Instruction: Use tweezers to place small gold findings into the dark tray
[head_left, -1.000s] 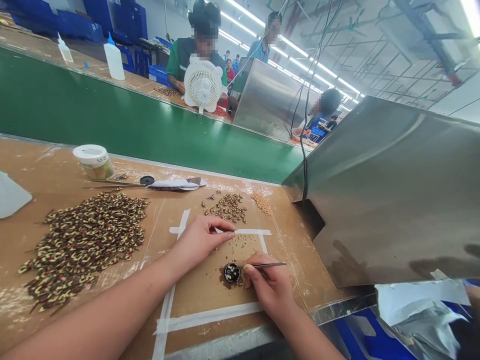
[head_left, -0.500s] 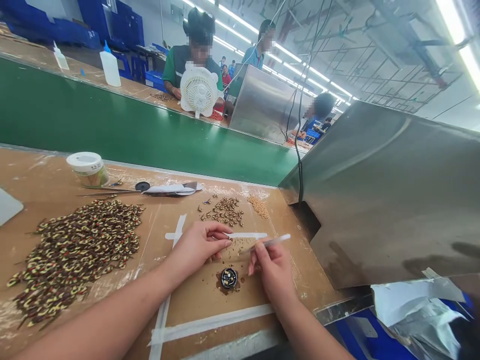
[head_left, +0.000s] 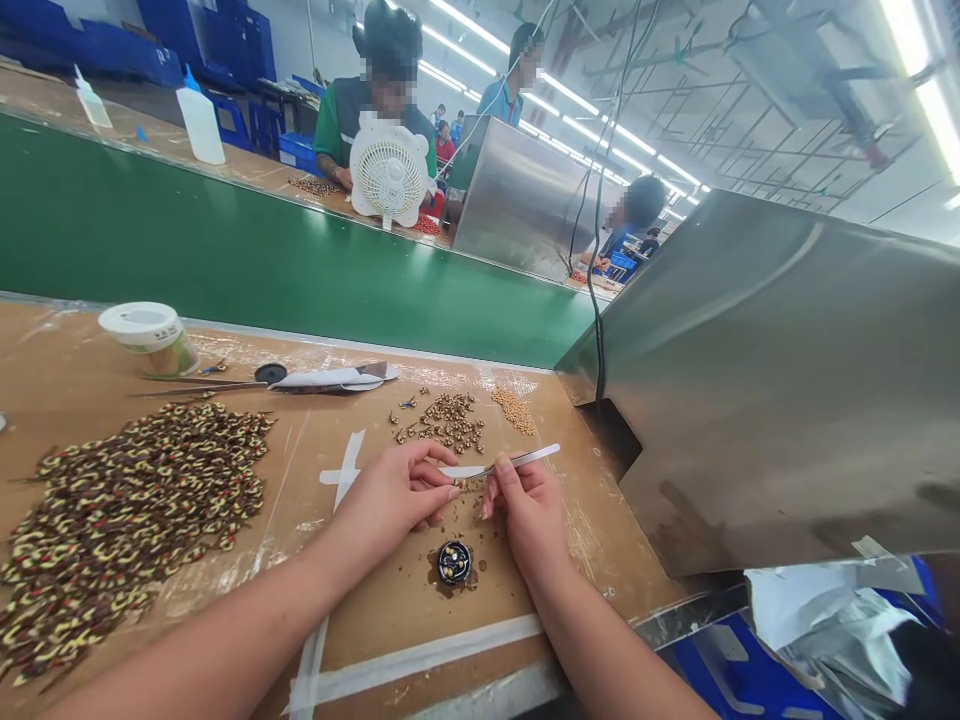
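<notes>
My right hand (head_left: 529,505) grips silver tweezers (head_left: 541,453), whose wide end sticks out to the upper right. Their tip points left, to the fingertips of my left hand (head_left: 397,490). That hand is closed in a pinch; the tiny item at its fingertips is too small to name. Below and between both hands, a small round black dish (head_left: 454,564) sits on the cardboard with a few beige beads and dark wet stains around it. Just beyond my hands lie a small pile of brown-and-cream pieces (head_left: 448,420) and a heap of beige beads (head_left: 513,411).
A large heap of brown, yellow and red pieces (head_left: 142,500) covers the left. Behind it stand a white-lidded tub (head_left: 150,340) and a black disc (head_left: 271,373). A metal panel (head_left: 780,400) rises at right. Co-workers sit beyond the green belt (head_left: 300,265), near a white fan (head_left: 388,175).
My right hand has shifted left and slightly up, bringing the tweezers' tip to my left fingertips. My left hand keeps its pinch. The whole view has moved slightly.
</notes>
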